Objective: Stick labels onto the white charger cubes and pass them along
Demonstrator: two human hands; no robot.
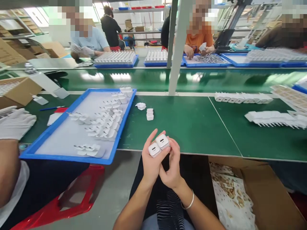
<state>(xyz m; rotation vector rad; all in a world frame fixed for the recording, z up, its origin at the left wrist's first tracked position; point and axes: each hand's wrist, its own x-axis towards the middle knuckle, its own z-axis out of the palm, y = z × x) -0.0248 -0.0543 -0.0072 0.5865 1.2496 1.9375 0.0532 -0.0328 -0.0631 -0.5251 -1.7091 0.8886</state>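
Two white USB chargers (162,141) sit side by side in front of me, their port faces turned up toward the camera. My left hand (151,164) is closed around them, its thumb lying across the front. My right hand (174,163) closes on the right-hand charger from the side, its fingers curled against it; part of the grip is hidden. Just beyond my hands, on the green table (192,124), lie a small stack of white parts (150,114) and a crumpled-looking white piece (140,106).
A blue-rimmed tray (54,153) with several white chargers stands to the left. A neighbour's gloved hand (18,123) rests beyond it. On the right lie two rows of chargers (242,98). Below is an open cardboard box (271,191). A post (176,57) rises ahead.
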